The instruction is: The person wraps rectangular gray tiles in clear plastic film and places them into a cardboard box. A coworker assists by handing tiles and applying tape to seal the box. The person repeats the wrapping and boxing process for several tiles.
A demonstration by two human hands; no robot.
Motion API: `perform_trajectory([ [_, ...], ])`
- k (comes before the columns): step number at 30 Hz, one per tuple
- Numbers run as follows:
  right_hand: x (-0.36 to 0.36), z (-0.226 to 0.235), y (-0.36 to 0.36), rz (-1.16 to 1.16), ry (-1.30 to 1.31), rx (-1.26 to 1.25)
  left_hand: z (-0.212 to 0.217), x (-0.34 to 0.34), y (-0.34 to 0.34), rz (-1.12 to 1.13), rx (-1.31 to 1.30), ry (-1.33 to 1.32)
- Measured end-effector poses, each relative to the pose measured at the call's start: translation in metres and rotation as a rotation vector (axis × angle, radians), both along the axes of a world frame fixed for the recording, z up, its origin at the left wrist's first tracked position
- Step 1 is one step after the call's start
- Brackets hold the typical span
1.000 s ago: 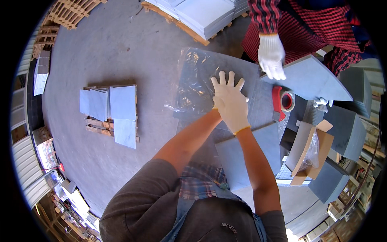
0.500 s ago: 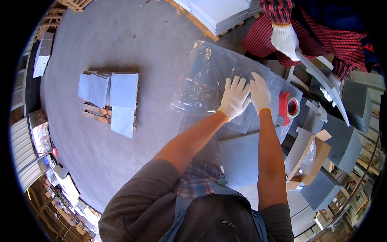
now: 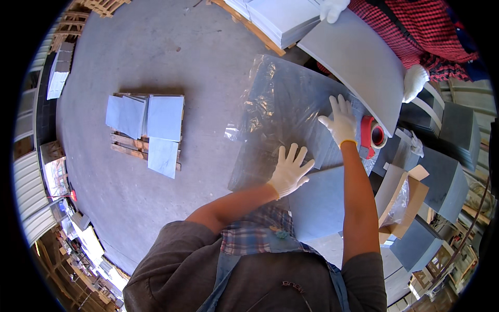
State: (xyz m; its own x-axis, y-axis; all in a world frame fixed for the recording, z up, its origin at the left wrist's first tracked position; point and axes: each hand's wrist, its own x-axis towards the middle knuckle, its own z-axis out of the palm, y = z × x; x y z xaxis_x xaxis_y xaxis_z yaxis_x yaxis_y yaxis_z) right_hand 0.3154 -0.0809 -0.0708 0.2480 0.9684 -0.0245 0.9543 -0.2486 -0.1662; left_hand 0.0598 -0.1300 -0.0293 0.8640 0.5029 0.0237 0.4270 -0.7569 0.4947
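a person in white gloves works over clear film (image 3: 278, 99) spread at the centre of the frame, above a pale near slab (image 3: 317, 205). the left hand (image 3: 292, 170) lies palm down at the film's lower part, just above the slab, fingers fanned wide and pinching nothing. the right hand (image 3: 341, 124), higher and further right, is flat, thumb held away from the fingers, gripping nothing; how hard either hand presses cannot be told.

judging by how things lie, the work is partway: the film is laid out broad, but creases shine across its upper and left parts, no tape is seen fastening it, and the near slab looks bare. a red tape cutter (image 3: 366, 136) with its roll (image 3: 378, 136) rests just beside the right hand, held by nobody.

at the upper right, a co-worker in red and black checks grasps a large slab (image 3: 358, 65) by its edges with two gloved hands, tilted near the film's right side. a carton (image 3: 403, 203) with clear plastic inside sits at the lower right; at the left of the frame, pale tiles (image 3: 166, 117) lie on a wooden pallet (image 3: 129, 146).
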Motion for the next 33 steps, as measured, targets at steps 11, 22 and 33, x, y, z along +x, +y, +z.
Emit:
perform_trajectory([
  [11,0.04,-0.042,-0.015,0.044,0.496,0.109,0.006,0.014,-0.03,0.046,0.008,0.146],
  [22,0.033,-0.03,-0.028,0.019,0.11,0.15,-0.004,0.02,-0.055,-0.058,0.128,0.247],
  [33,-0.007,0.018,-0.073,-0.405,0.199,0.087,-0.009,0.018,-0.07,-0.041,0.103,0.158],
])
